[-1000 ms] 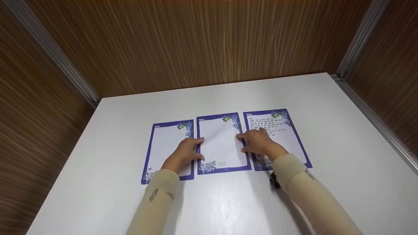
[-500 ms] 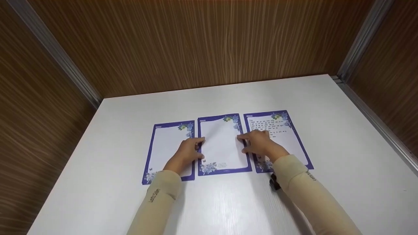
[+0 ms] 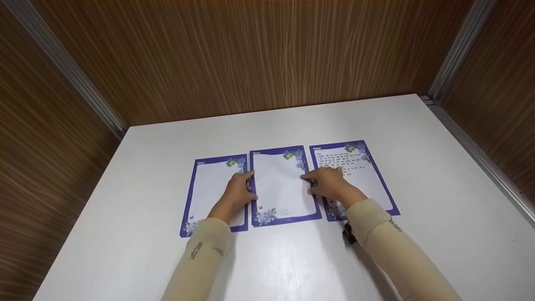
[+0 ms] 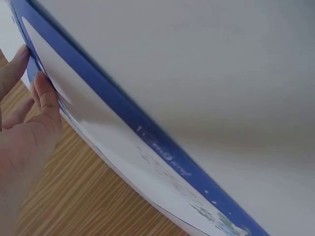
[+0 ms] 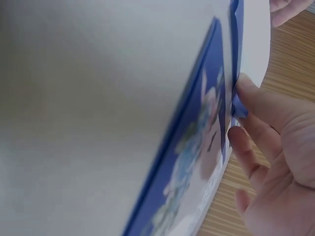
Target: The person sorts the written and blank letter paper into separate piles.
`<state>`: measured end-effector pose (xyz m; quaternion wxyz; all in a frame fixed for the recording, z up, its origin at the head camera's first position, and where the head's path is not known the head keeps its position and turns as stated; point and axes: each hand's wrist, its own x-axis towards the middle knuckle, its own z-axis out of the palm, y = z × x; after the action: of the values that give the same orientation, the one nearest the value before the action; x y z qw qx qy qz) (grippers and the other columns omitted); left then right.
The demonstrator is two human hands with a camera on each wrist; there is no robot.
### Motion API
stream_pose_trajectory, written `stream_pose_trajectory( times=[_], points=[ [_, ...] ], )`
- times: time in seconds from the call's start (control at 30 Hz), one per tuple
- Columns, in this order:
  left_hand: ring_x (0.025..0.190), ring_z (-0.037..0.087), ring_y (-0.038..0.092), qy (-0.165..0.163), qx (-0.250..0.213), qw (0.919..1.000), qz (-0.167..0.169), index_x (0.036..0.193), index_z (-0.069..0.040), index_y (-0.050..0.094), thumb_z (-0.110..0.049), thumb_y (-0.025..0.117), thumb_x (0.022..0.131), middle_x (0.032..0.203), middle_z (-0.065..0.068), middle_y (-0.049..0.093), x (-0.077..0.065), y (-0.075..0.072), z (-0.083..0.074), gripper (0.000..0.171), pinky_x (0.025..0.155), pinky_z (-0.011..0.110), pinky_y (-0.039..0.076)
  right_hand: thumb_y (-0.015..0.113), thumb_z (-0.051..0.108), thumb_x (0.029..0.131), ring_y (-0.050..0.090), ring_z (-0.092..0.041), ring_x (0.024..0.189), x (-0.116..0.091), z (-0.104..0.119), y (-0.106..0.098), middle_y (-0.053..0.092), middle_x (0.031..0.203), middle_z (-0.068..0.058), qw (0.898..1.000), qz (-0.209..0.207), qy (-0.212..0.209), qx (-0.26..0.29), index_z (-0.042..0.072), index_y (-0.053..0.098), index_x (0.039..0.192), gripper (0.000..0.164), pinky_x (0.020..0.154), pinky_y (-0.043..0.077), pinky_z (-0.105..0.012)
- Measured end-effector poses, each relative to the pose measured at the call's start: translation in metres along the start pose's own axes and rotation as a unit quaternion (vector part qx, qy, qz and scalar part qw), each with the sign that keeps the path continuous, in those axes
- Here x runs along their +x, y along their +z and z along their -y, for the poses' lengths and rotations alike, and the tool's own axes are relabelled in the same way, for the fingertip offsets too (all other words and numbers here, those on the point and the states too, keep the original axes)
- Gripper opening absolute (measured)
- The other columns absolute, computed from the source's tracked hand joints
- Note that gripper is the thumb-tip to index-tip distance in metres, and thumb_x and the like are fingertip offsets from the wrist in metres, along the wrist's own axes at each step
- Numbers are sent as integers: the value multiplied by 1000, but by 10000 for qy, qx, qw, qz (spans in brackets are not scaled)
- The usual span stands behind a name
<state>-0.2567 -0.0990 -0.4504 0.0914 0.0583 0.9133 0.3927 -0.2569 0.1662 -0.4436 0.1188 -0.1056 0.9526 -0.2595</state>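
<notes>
Three sheets (image 3: 211,184) (image 3: 280,184) (image 3: 370,188) show (one lettered), plus two hands (image 3: 237,193) (image 3: 332,184).

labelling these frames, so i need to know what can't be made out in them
Writing on the right sheet: head view, too small to read; the right hand covers part of that sheet.
Black object: head view, partly hidden by the right sleeve.
Left sheet: head view, lower part partly behind the left hand and left sleeve.
Lettering on the blue border: left wrist view, blurred.

Right grip (image 5: 283,162) pinches blue-edged sheet (image 5: 256,44); flower-printed sheet (image 5: 189,145) just beside; left grip (image 5: 291,10) partly visible, top right.
</notes>
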Motion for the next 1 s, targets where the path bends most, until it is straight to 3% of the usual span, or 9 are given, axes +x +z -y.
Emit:
stream_pose_trajectory(
  times=[0.23,0.5,0.67,0.8,1.0],
  points=[
    [89,20,56,-30,-337,9994,16,143,6,34,11,73,75,108,13,59,0,-1,1,78,78,29,51,76,7,80,57,-27,107,-1,-1,2,59,129,-7,9982,39,41,603,15,61,130,52,96,45,-42],
    [91,21,57,-65,-255,9993,-281,137,9,42,5,71,80,103,12,61,1,-3,3,65,79,29,52,77,6,79,57,-26,109,2,-3,5,59,129,-6,9929,-121,109,1179,11,59,131,55,95,47,-40],
    [91,20,58,-146,-338,9982,-478,135,7,46,3,69,83,104,13,62,2,-4,3,57,79,29,52,74,8,82,53,-31,116,5,-3,5,57,130,-10,9826,-577,208,1755,9,58,130,50,98,43,-43],
    [91,22,61,-232,-663,9956,-617,134,8,48,4,65,85,107,15,62,3,-6,2,52,77,29,53,73,11,84,51,-34,119,6,-2,5,55,131,-15,9740,-736,360,2114,7,49,138,59,99,43,-44],
    [92,23,61,-431,-872,9920,-803,132,7,50,2,64,86,106,16,63,3,-8,1,48,74,29,54,67,14,89,62,-24,95,9,-5,8,59,122,-16,9552,-540,675,2831,4,42,142,60,83,52,-35]
  ],
)
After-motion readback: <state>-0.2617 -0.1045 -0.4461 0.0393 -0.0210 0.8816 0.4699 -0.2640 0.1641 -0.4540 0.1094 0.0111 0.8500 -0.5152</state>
